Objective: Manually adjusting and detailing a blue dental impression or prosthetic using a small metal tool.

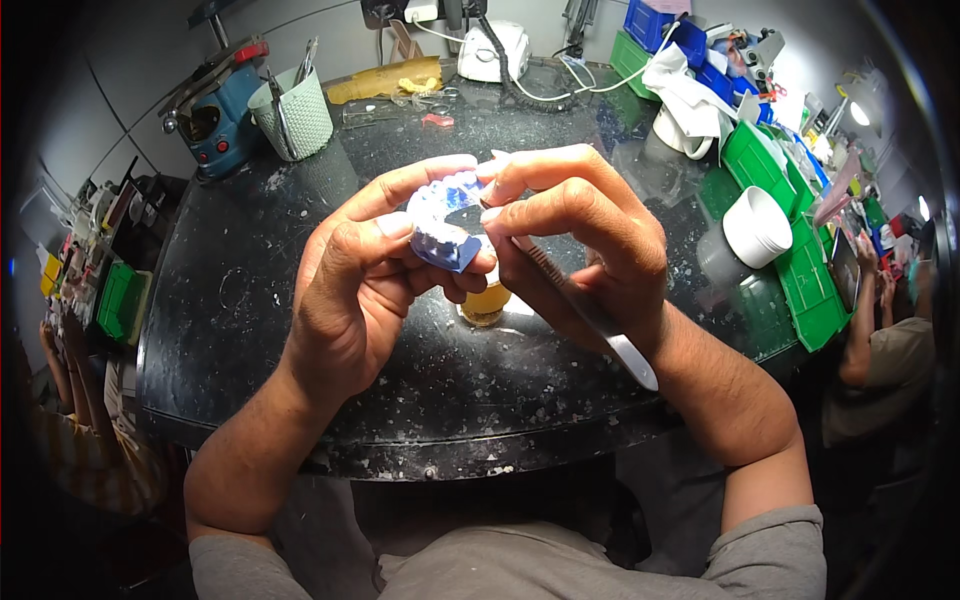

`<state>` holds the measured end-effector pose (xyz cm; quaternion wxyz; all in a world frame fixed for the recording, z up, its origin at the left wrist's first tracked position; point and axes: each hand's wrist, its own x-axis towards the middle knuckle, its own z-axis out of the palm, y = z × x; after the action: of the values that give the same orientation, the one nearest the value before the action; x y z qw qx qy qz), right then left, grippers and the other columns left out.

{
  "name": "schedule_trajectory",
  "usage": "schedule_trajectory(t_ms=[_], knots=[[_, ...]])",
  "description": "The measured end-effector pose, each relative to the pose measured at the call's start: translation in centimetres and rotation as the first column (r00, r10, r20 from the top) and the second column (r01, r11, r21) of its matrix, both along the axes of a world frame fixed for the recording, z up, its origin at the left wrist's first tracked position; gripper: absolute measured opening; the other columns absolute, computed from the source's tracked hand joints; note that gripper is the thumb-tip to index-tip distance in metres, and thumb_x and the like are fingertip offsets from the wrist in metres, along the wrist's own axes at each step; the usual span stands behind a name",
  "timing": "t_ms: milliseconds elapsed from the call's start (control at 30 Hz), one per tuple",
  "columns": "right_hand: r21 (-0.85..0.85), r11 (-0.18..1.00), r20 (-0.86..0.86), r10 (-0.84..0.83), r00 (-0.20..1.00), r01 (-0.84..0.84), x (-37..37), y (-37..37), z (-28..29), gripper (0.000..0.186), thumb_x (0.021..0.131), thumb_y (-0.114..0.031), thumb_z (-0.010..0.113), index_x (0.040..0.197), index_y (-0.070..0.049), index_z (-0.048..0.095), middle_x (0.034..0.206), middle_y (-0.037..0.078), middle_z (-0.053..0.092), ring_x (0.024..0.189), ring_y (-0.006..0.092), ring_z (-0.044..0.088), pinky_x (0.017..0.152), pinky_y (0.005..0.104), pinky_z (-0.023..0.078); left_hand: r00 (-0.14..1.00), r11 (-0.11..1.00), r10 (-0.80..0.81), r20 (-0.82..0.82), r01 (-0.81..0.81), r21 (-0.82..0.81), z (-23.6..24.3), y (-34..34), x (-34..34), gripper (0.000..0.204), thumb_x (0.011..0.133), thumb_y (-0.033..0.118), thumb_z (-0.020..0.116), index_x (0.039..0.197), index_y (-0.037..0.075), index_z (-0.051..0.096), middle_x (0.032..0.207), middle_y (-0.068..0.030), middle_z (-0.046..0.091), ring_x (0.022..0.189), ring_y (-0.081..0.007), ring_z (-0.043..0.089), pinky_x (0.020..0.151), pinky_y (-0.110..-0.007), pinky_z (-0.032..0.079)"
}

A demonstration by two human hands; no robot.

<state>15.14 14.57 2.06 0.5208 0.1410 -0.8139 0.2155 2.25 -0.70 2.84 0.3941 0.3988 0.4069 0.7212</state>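
My left hand [345,265] grips a blue dental model [438,232], a horseshoe-shaped arch with a row of teeth, raised above the table. A toothbrush [630,358] with a white handle and brownish bristles lies in my right hand [610,235], its handle pointing down toward my right forearm. The right thumb and index fingertips meet at the model's right edge; whether something tiny sits between them I cannot tell. Below the hands, a small jar [484,306] with amber contents stands on the black table [250,330], partly hidden by my fingers.
Back left are a blue machine [225,125] and a pale green basket [303,125] of tools. A white device [493,52] with a cable stands behind. At right are a white tub [757,227] and green trays [805,285]. Other people work at both sides.
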Motion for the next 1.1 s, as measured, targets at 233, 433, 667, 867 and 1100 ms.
schedule_trajectory(t_ms=[233,433,667,867,1100], knots=[[-0.009,1.000,-0.018,0.024,1.000,-0.024,-0.23,0.05,-0.13,0.020,0.076,-0.003,0.079,0.090,-0.006,0.065,0.098,0.010,0.065,0.088,0.0247,0.067,0.076,0.0340,0.055,1.000,1.000,-0.006,0.030,0.005,0.020,-0.09,-0.04,-0.04,0.069,0.092,0.035,0.054,0.140,-0.012,0.042,0.091,-0.0137,0.068,0.082,-0.0170,0.068,0.077,-0.028,0.055],[-0.036,0.997,0.013,0.061,0.998,-0.061,-0.11,0.18,-0.33,0.022,0.074,0.000,0.079,0.089,-0.006,0.065,0.098,0.011,0.065,0.090,0.0246,0.067,0.077,0.0342,0.055,0.999,1.000,-0.021,0.035,0.020,0.021,-0.22,-0.04,-0.09,0.068,0.092,0.033,0.054,0.140,-0.013,0.041,0.092,-0.0137,0.068,0.084,-0.0167,0.069,0.078,-0.029,0.056],[-0.040,0.997,0.010,0.063,0.998,-0.063,-0.09,0.07,-0.26,0.024,0.072,0.003,0.079,0.090,-0.006,0.065,0.098,0.011,0.065,0.090,0.0250,0.068,0.076,0.0346,0.055,0.994,0.998,-0.060,0.093,0.057,0.036,-0.15,-0.15,-0.21,0.069,0.093,0.033,0.055,0.140,-0.015,0.039,0.092,-0.0148,0.068,0.083,-0.0178,0.068,0.079,-0.029,0.057],[-0.047,0.993,0.033,0.106,0.994,-0.104,0.07,0.32,-0.42,0.019,0.077,-0.002,0.076,0.093,-0.003,0.066,0.097,0.013,0.066,0.100,0.0286,0.068,0.088,0.0412,0.055,0.991,0.998,-0.061,0.116,0.058,0.026,-0.27,-0.08,-0.26,0.070,0.092,0.033,0.054,0.140,-0.015,0.038,0.091,-0.0152,0.067,0.082,-0.0183,0.068,0.080,-0.029,0.057],[-0.055,0.990,0.060,0.133,0.989,-0.129,0.28,0.47,-0.04,0.018,0.075,0.003,0.074,0.092,-0.001,0.067,0.097,0.013,0.066,0.101,0.0285,0.067,0.090,0.0422,0.053,0.996,0.999,-0.052,0.077,0.051,0.017,-0.34,0.07,-0.49,0.069,0.090,0.032,0.055,0.141,-0.012,0.039,0.093,-0.0153,0.068,0.084,-0.0177,0.067,0.077,-0.027,0.055]])
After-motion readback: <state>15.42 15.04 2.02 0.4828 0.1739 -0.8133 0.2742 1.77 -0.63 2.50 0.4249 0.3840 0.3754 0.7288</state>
